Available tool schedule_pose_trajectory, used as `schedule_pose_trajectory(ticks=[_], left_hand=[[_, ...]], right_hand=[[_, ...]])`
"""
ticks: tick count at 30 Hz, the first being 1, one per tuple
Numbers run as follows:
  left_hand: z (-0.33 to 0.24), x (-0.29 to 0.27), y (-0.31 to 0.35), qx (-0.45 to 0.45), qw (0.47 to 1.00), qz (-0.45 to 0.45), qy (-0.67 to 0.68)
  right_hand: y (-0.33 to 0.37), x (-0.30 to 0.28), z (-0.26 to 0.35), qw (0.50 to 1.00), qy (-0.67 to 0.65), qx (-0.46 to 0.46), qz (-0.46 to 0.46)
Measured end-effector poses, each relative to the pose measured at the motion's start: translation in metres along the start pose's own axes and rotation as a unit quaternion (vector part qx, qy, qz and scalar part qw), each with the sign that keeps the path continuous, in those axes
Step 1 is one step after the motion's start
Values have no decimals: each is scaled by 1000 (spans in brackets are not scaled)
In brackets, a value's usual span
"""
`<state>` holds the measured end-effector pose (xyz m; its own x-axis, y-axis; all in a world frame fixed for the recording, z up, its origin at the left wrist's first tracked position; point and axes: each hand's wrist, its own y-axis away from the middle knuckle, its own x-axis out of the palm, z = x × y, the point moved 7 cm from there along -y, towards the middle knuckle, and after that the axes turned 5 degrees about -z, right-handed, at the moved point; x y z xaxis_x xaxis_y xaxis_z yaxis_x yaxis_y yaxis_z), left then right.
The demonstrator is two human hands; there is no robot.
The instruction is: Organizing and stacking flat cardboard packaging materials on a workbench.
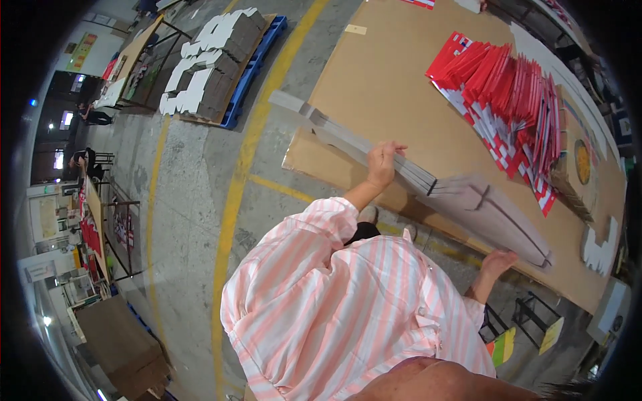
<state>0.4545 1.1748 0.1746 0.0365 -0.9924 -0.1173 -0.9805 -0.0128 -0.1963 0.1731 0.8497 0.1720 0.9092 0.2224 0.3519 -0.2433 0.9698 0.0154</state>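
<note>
A long, grey die-cut cardboard blank (476, 207) is held aslant over the table's near edge, blurred by motion. It has slots and flaps and seems to be several layers thick in the middle; I cannot tell how many pieces there are. My left hand (383, 164) is closed over its middle part, fingers curled round the edge. At the blank's right end, my right hand (498, 262) is closed on the near edge, with part of its fingers hidden. The brown table top (374, 80) lies beneath and beyond it.
Red-and-white folded card pieces (501, 93) lie fanned in a pile at the table's far right, beside a cardboard box (575, 164). A white cut-out piece (600, 247) is near the right edge. On the floor at far left, a blue pallet (255, 73) bears stacked blanks (207, 80).
</note>
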Motion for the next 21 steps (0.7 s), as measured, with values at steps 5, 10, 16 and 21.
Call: schedule_pose_trajectory(ticks=[5,10,16,21], left_hand=[[-6,5,-6,31,999,25,-19],[-9,6,-4,91,980,169,-45],[-39,-38,-26,333,854,290,-274],[28,-39,-47,300,687,461,-476]], right_hand=[[-34,-42,-47,996,53,10,70],[-40,-53,-63,998,32,57,14],[-26,-22,-41,997,30,27,61],[-42,-62,-57,998,42,-2,45]])
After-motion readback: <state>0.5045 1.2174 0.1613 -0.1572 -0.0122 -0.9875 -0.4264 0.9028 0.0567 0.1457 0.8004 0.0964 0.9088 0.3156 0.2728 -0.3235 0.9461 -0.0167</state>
